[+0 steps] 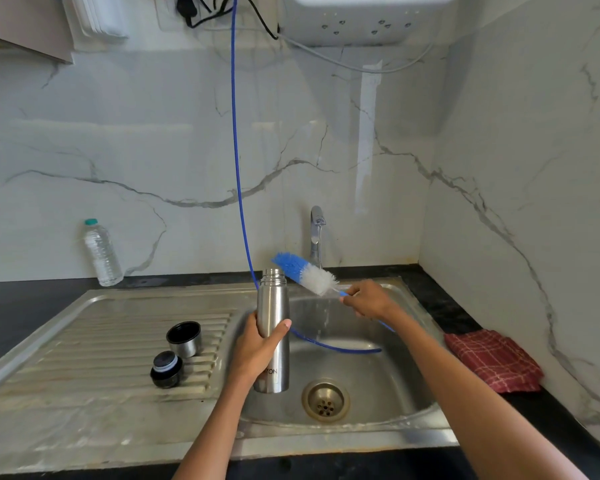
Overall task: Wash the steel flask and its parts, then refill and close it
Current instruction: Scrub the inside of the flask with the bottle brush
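My left hand [262, 344] grips the steel flask [272, 306] around its middle and holds it upright over the sink basin [378, 379], its mouth uncovered. My right hand [369, 299] holds the handle of a blue-and-white bottle brush [305, 271]. The bristle head points up and left, just right of the flask's mouth and outside it. On the draining board [84, 348] to the left stand the flask's steel cup lid [184, 338] and its black stopper [166, 369].
A thin blue hose [237, 150] hangs down the wall and curls into the basin. The tap [316, 233] stands behind the sink. A clear plastic water bottle [101, 252] stands at the back left. A red checked cloth [492, 362] lies on the counter at right.
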Demonstrator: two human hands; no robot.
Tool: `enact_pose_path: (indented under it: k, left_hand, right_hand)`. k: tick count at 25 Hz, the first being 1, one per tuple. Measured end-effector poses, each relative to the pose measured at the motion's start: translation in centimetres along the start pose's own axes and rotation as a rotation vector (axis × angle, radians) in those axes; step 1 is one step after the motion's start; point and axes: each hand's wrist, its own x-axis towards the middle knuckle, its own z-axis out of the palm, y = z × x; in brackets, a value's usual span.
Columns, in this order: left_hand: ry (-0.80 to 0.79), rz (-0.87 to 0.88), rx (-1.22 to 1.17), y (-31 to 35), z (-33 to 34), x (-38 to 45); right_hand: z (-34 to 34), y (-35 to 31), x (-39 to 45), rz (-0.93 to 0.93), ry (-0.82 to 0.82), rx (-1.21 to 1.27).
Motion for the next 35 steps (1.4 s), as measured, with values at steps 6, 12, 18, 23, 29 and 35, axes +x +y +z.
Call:
enact_pose_path:
  k: [6,12,18,23,29,35]
  left_hand:
    - [-0.076,-0.004,0.187,0.1,0.7,1.1]
    - [-0.147,0.002,0.29,-0.8,1.8,1.4]
    - [-0.132,-0.011,0.255,-1.3,1.6,1.6]
    - [-0.137,0.038,0.211,-1.2,1.1,1.6]
    - [-0.144,0.134,0.159,-1.4,0.2,1.6]
    - [-0.197,0.203,0.167,-0.8,0.2,1.2]
  right_hand:
    - [-7.1,2.7,-3.1,-0.012,-0.01,-0.424]
    - [-13.7,1.6,-4.7,-0.047,0.004,-0.57]
    - [-19.2,-2.4,-6.2,-0.132,-0.183,-0.539]
    - [-20.1,-4.8,-4.7,-0.107,-0.254,-0.642]
    - [-22.1,-5.4,-2.6,-0.05,-0.27,-0.59]
    - [-22.0,-6.8,-1.8,0.063,-0.326,-0.527]
